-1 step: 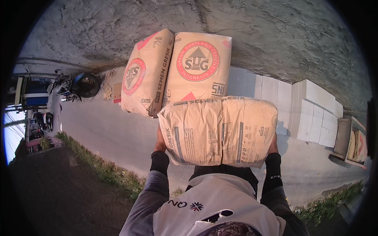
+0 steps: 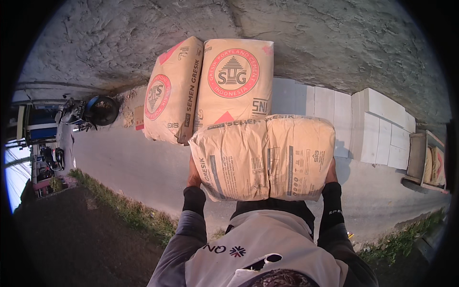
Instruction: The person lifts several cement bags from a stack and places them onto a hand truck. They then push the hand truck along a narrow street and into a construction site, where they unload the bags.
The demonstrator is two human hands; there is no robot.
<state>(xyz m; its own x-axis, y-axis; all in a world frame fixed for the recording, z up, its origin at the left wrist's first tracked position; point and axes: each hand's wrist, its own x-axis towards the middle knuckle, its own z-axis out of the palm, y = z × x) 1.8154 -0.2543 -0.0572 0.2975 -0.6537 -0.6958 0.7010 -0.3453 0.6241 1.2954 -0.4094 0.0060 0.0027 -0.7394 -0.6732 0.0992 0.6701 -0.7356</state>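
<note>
Tan paper cement sack (image 2: 263,158) is mid-carry, both hands' fingers grasping its ends (mostly hidden); next needs steady lowering.

The scene has soft daylight, quite even, without hard glare. The cement sack (image 2: 263,158) in front is bright and its print is sharp. A dull shadow lies on the concrete ground (image 2: 143,167) beside the white blocks (image 2: 377,126). The grey wall (image 2: 311,38) is a little darker at the top. The round fisheye frame bends straight edges near the rim, and the corners are fully black. At the left rim a small patch of sky is overexposed.
</note>
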